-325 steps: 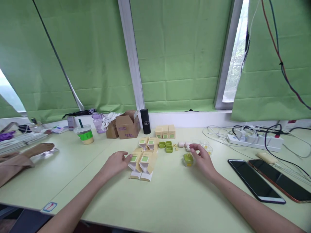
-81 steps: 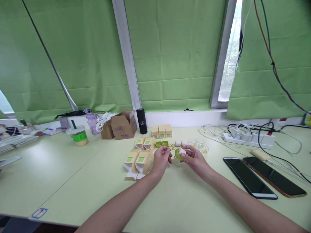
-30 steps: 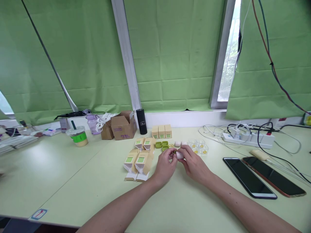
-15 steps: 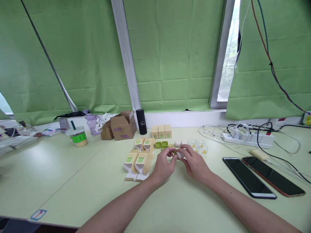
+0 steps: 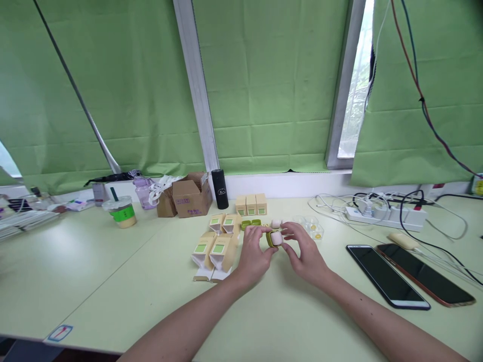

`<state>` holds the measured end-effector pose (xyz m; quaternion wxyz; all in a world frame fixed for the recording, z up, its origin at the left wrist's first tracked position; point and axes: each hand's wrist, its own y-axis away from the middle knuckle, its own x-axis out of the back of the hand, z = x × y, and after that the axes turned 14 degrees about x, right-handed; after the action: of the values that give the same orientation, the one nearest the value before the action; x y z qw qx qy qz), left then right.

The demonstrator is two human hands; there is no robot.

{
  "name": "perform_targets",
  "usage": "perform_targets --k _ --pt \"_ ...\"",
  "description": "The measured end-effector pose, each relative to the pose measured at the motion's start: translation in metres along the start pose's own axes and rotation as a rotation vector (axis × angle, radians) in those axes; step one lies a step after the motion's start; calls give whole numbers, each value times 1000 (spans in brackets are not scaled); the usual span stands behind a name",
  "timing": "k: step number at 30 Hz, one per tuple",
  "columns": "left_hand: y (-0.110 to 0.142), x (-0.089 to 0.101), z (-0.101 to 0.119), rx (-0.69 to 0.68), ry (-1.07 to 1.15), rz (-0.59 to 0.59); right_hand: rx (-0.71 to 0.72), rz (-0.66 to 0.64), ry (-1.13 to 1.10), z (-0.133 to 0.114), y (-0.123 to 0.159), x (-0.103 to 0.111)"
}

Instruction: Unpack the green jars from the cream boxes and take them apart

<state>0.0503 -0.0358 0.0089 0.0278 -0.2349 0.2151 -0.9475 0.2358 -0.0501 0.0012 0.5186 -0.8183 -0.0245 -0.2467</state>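
I saw a brown box left of the black bottle, and cartons before the bottle. Right of the bottle and nearer the person, the left hand pinched a green case holding a pale block; the right hand curved alongside, its grip unclear to me.

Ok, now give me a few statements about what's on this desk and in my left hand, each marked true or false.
Your left hand holds a green case. True.
The drink cup has a red band. False: the drink cup has a green band.
Two phones lie on the right side of the desk. True.
The black cylinder stands left of the purple bottle. False: the black cylinder stands right of the purple bottle.
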Motion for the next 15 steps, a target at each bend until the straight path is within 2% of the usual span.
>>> perform_targets --k 5,8,11,15 --pt "3 -3 -2 -93 -101 41 -205 66 -109 -7 -3 -8" --pt "5 -4 -1 -122 -133 53 -267 68 -124 -10 -4 -10" --pt "6 -2 1 -127 -129 37 -243 58 -79 -9 -3 -9" --pt "8 1 3 -124 -47 -13 -118 0 72 1 2 -6"
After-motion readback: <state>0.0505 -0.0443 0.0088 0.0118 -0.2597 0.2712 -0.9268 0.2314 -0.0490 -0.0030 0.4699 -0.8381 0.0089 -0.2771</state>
